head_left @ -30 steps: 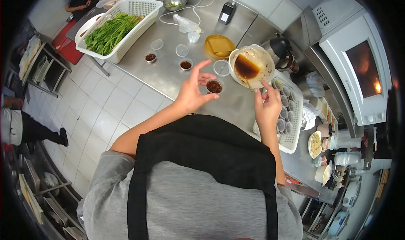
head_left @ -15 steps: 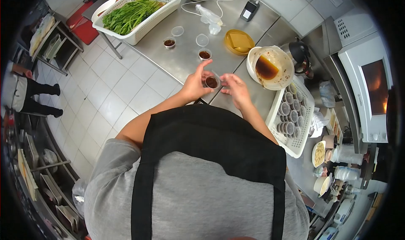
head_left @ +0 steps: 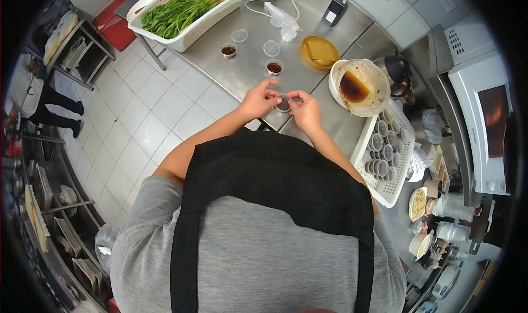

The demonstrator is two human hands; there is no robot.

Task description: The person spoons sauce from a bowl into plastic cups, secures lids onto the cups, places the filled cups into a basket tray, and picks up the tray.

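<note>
A small plastic sauce cup (head_left: 283,106) with dark contents is between my hands at the near edge of the steel table. My left hand (head_left: 258,102) grips it from the left, thumb and fingers at its rim. From the right, my right hand (head_left: 306,113) pinches the edge of a clear lid that lies over the cup. Whether the lid is pressed down all round I cannot tell. Just beyond stands an uncovered sauce cup (head_left: 274,67), with a loose clear lid (head_left: 271,48) behind it. Farther left are another filled cup (head_left: 229,50) and a second loose lid (head_left: 239,36).
A bowl of brown sauce (head_left: 377,106) stands to the right, beside a yellow lid (head_left: 320,53). Below it a white basket (head_left: 404,173) holds several lidded cups. Another basket (head_left: 192,39) carries green vegetables. A person (head_left: 38,95) stands at far left.
My right hand has come left to the cup, bringing the clear lid over it. My left hand stays at the cup. The view has shifted slightly.
</note>
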